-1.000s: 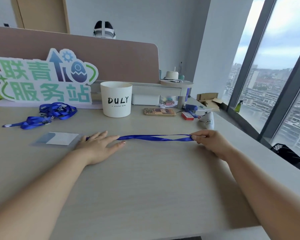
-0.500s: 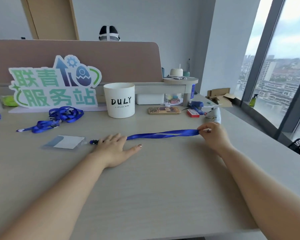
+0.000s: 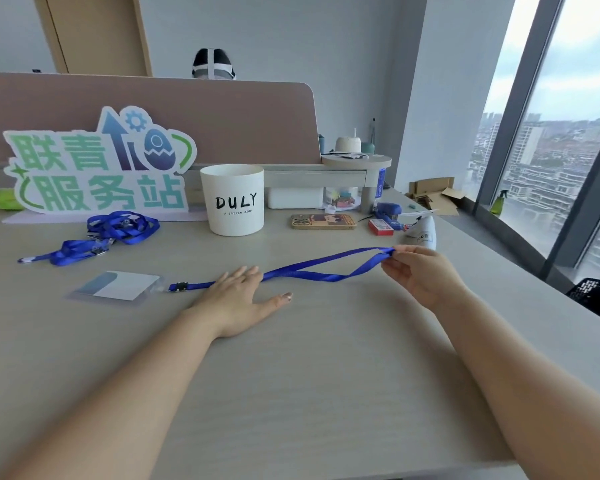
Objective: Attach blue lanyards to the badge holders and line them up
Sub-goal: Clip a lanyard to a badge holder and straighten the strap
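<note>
Head view: the left hand lies flat, fingers straight, pinning the blue lanyard to the desk while the right hand pinches its raised loop end, seemingly to straighten it; just left of the pinning hand sit its clip and the badge holder.

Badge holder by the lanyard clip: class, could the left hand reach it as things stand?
Probably yes. The badge holder lies flat just left of the left hand, with only the lanyard clip and bare desk between them.

Blue lanyard stretched out, clip just beside flat badge holder
</note>
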A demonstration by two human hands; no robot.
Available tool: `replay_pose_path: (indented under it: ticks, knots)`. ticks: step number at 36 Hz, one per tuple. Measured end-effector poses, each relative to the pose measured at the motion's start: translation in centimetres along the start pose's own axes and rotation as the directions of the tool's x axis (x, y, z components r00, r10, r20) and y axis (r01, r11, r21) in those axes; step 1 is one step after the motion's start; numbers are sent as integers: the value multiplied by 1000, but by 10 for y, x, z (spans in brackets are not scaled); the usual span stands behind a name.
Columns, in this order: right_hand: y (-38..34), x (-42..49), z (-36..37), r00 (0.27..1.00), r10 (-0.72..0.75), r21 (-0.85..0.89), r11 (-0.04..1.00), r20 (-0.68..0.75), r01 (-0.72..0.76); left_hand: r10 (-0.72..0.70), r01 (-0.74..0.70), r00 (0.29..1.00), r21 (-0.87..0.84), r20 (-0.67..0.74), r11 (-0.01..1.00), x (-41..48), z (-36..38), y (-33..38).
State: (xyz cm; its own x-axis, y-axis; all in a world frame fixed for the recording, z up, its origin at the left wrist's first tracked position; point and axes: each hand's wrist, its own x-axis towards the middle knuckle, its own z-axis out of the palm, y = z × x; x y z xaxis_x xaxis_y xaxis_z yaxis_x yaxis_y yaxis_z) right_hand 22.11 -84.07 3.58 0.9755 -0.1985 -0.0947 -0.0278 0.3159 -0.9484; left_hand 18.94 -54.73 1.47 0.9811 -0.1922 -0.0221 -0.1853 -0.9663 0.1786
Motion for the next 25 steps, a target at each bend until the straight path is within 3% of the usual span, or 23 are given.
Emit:
replay_pose_path:
  ticks: [7,16,20,23,25]
  knots:
    - [-3,-3,1,998,57,58,997,24,-58,-7,7,1000,-15,18,1000,-2,-2,1]
    - [1,0,2,998,25,-5,1000,50,-25,10,-11,999,36,34,999,-1,-1,2]
    - [2,4,-1,991,-133,-324,939,-34,115,11,-12,999,31,31,999,-1,-1,1]
    - [4,7,-6,931,-359,-652,721,-62,234,12,-13,1000,28,24,1000,-1,0,-1]
    - [6,8,-8,903,-428,-726,627,-19,282,14,-14,1000,19,18,1000,0,1,-1]
